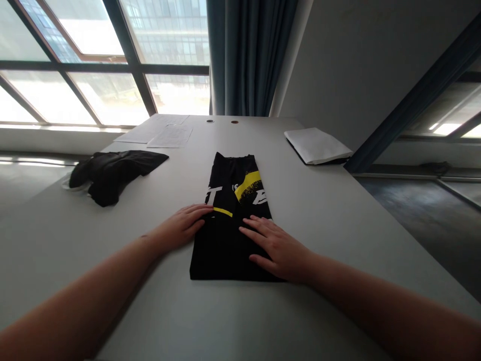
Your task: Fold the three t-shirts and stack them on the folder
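Note:
A black garment [225, 250] with yellow and white print lies folded into a long, narrow shape on the white table, straight ahead of me. Its exact kind is hard to tell from the folds. My left hand [190, 220] rests at its left edge, fingers stretched out and the tips touching the cloth near a yellow stripe. On the right half, my right hand [276, 248] lies flat with the fingers spread over the fabric. Neither hand grips anything.
A crumpled black cloth [114, 170] lies on the left of the table [158, 306]. Paper sheets [171, 136] are at the far left, and a flat white packet [317, 145] sits at the right edge. Windows [169, 35] and a blue curtain [250, 60] stand behind.

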Demonstrator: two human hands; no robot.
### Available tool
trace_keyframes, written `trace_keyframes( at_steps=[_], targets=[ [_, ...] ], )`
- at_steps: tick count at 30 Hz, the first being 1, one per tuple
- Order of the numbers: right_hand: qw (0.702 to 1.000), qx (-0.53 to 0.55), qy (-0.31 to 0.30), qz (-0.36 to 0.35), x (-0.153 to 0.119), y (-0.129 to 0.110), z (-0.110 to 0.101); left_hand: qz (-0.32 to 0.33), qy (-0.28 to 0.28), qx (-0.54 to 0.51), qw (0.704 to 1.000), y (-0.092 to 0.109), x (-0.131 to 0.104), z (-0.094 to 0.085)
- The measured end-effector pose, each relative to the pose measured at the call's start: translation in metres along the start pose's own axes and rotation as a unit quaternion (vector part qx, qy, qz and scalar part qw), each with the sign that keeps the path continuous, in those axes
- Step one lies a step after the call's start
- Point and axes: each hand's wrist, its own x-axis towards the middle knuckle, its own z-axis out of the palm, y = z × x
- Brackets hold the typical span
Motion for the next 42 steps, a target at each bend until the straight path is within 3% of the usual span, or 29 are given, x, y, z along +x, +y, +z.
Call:
trace_keyframes(
  at_steps=[3, 7, 12, 19, 28, 35, 42],
  targets=[
    [0.997, 0.035, 0.049, -0.04, 0.023, 0.004, -0.005, 0.025, 0.028, -0.024, 0.999, -0.009, 0.006, -0.008],
    [0.986, 0.088, 0.092, -0.107, 0.07, 0.009, -0.008, 0.056, 0.025, 0.002, 0.998, 0.0, 0.005, -0.007],
    [0.98, 0.147, 0.048, -0.129, 0.102, 0.012, -0.006, 0.019, 0.016, 0.026, 0.999, 0.007, -0.001, -0.006],
    [0.983, 0.145, 0.044, -0.108, 0.098, 0.014, 0.0, 0.011, 0.04, -0.014, 0.999, 0.001, 0.0, -0.009],
    [0.977, 0.176, 0.039, -0.111, 0.096, 0.013, -0.001, -0.004, 0.031, -0.063, 0.998, 0.009, -0.004, -0.015],
    [0.979, 0.168, 0.104, -0.049, 0.094, 0.011, 0.001, -0.047, 0.053, -0.082, 0.994, 0.005, 0.0, -0.012],
    [0.986, 0.109, 0.105, -0.067, 0.096, 0.012, 0.008, 0.009, 0.057, -0.014, 0.998, 0.004, 0.005, -0.003]
  ],
)
